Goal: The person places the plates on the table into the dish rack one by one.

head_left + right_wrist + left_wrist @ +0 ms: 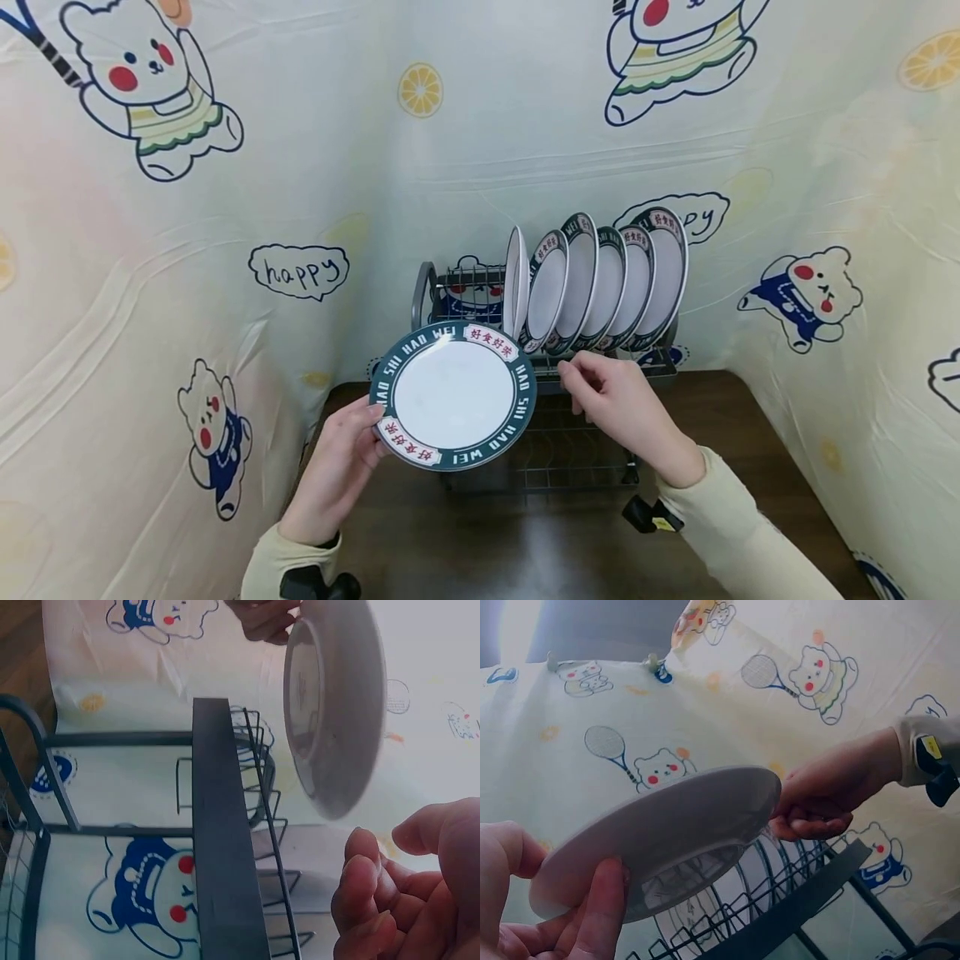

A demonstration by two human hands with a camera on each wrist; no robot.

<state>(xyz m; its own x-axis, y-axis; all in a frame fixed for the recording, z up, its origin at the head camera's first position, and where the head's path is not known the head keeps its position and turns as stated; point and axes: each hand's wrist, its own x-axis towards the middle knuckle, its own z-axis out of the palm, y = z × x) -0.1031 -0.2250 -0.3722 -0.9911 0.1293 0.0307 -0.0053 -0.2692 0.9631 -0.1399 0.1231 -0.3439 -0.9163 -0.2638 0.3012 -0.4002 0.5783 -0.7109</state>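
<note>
My left hand pinches a round plate at its lower left rim, thumb on the face and fingers underneath. The plate is white with a dark green lettered border and red characters, tilted up in front of the dish rack. Its pale underside shows in the left wrist view, with the left hand's fingers against it. My right hand is just right of the plate, before the rack's front edge, its fingers loosely curled with nothing between them. In the right wrist view the thumb and index finger stand apart near the plate.
Several matching plates stand on edge in the upper tier of a dark metal dish rack. The leftmost has wire slots to its left. A lower wire tier sits beneath, on a dark wooden table. Patterned cloth surrounds the back and sides.
</note>
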